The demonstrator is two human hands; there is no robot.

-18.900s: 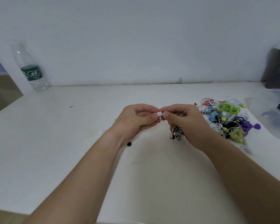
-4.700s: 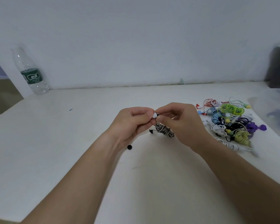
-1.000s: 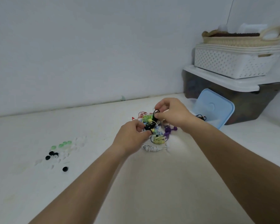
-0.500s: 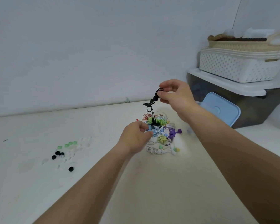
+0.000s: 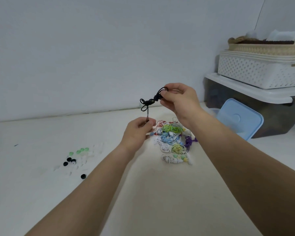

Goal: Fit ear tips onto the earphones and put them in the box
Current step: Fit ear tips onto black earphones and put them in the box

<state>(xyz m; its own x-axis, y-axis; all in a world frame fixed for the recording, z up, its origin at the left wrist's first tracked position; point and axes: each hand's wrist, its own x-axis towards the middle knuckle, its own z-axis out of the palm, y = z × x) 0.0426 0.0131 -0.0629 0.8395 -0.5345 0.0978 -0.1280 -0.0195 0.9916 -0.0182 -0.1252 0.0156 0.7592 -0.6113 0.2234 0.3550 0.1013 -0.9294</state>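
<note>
A black bundled earphone (image 5: 149, 102) hangs in the air above the table. My right hand (image 5: 178, 99) pinches its upper loops, and my left hand (image 5: 138, 131) pinches the lower end of its cord. Below the hands lies a pile of coloured earphones (image 5: 172, 139) in green, blue, purple, yellow, red and white. Loose ear tips (image 5: 77, 159), green, black and clear, are scattered on the table at the left. The clear box behind the blue lid (image 5: 238, 119) is mostly hidden by my right arm.
A dark storage bin with a white lid (image 5: 249, 91) stands at the right, with a white perforated basket (image 5: 260, 72) and a woven basket stacked on it. The white table (image 5: 160, 193) runs back to a plain wall.
The view swung right from the earlier striped earphone work. In the last second my right hand lifted a black earphone out of the pile, and my left hand took hold of its hanging cord.
</note>
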